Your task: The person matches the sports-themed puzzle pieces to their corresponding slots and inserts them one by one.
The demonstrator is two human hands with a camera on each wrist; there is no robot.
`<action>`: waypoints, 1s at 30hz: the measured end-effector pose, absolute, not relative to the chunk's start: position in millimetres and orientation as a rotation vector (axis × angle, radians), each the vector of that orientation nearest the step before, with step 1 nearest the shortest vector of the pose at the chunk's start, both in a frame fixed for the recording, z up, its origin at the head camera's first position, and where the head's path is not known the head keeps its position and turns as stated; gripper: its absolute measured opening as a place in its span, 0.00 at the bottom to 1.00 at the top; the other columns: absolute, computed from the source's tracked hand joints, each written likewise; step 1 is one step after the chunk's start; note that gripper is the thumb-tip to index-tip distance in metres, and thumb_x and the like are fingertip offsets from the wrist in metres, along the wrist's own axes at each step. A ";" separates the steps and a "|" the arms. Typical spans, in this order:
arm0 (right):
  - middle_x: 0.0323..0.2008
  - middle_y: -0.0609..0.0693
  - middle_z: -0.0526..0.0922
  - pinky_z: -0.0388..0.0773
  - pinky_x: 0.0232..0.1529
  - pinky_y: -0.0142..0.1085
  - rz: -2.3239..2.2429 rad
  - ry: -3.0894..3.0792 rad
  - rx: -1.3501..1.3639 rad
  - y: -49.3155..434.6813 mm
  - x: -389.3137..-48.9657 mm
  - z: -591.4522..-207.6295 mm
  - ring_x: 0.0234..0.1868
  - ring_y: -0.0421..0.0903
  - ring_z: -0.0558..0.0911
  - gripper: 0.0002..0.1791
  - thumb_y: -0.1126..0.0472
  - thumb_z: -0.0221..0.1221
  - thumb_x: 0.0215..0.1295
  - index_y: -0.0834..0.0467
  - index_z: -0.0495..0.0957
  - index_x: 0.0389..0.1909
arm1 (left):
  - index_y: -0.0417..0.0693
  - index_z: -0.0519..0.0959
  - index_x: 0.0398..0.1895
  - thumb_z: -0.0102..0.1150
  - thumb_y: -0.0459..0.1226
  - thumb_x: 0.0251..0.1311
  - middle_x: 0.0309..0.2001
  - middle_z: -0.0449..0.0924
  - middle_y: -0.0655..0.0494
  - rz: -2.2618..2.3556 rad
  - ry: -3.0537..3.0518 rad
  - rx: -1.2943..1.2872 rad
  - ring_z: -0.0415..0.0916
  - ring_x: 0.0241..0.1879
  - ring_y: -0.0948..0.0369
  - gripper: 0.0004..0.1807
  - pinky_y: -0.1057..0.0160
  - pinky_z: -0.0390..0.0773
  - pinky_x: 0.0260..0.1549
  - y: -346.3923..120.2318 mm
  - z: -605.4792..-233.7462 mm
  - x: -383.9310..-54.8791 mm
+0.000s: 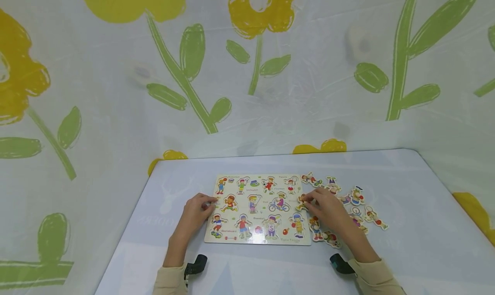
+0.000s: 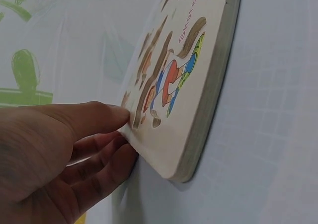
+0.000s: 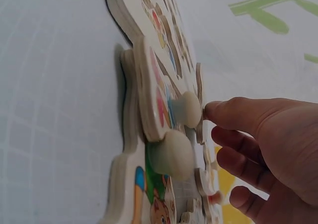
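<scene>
A pale wooden peg puzzle board [image 1: 242, 205] lies flat on the table, printed with children playing sports. My left hand [image 1: 197, 211] holds its left edge; in the left wrist view the thumb [image 2: 112, 115] rests on the face and the other fingers curl at the side. At the board's right edge my right hand [image 1: 326, 207] pinches a small figure-shaped puzzle piece [image 1: 300, 202]. That piece [image 3: 199, 102] shows edge-on in the right wrist view, by the thumb tip. Its knob is hidden by the fingers.
Several loose puzzle pieces [image 1: 356, 196] with knobs lie right of the board, some overlapping. More pieces [image 1: 316, 229] lie near its lower right corner. Black wrist devices [image 1: 196, 265] sit at both wrists. A flower-printed curtain [image 1: 309, 71] hangs behind the white table [image 1: 263, 271].
</scene>
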State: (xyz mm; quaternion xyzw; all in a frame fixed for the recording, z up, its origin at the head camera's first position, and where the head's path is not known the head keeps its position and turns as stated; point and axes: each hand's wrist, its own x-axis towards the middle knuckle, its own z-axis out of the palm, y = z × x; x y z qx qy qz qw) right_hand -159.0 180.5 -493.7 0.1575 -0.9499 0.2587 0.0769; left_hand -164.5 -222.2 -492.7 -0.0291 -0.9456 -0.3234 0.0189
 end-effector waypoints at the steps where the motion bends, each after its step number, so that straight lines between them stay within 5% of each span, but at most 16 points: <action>1: 0.38 0.45 0.80 0.74 0.35 0.35 0.774 -2.847 0.474 179.8 -159.0 -493.9 0.34 0.38 0.73 0.05 0.59 0.66 0.62 0.52 0.84 0.38 | 0.47 0.86 0.46 0.64 0.34 0.61 0.42 0.80 0.51 -1.003 -2.933 -0.097 0.71 0.31 0.63 0.11 0.70 0.71 0.26 -221.9 -492.5 -164.3; 30: 0.34 0.41 0.80 0.76 0.36 0.34 0.650 -2.853 0.585 134.8 -166.1 -486.2 0.34 0.37 0.75 0.06 0.58 0.67 0.60 0.51 0.84 0.38 | 0.47 0.86 0.46 0.63 0.35 0.61 0.42 0.80 0.52 -0.961 -2.918 -0.107 0.70 0.31 0.64 0.11 0.69 0.70 0.29 -217.9 -492.4 -161.6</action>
